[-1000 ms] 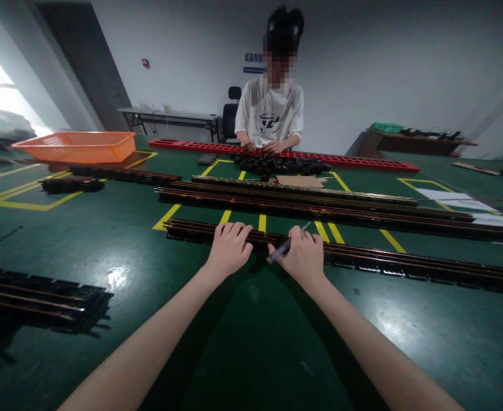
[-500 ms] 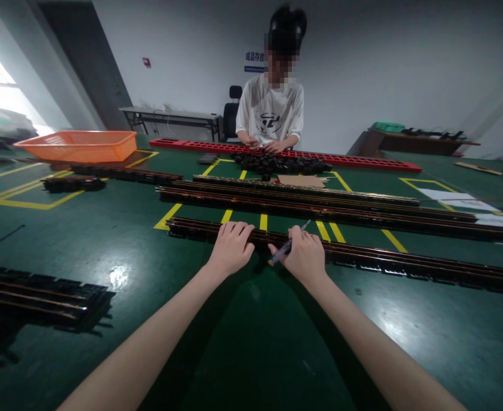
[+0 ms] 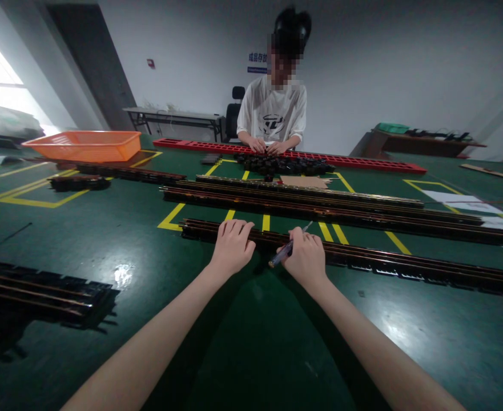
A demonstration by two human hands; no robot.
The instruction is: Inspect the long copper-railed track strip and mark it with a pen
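Note:
A long dark rail with copper strips [image 3: 405, 264] lies across the green table just in front of me. My left hand [image 3: 233, 246] rests on it with the fingers curled over its top. To the right of it, my right hand [image 3: 306, 256] also presses on the rail and grips a slim pen-like tool [image 3: 286, 250], tip pointing up and away. The stretch of rail between and under the hands is hidden.
More long rails [image 3: 320, 208] lie parallel behind. Across the table a person in a white shirt [image 3: 272, 114] handles black parts [image 3: 285, 164] beside a red rack [image 3: 362, 162]. An orange basket [image 3: 84, 145] stands far left; short rails [image 3: 32, 291] lie near left.
Both hands stay on the rail in nearly the same grip. The view has shifted slightly, so the rail's left end appears a little further right.

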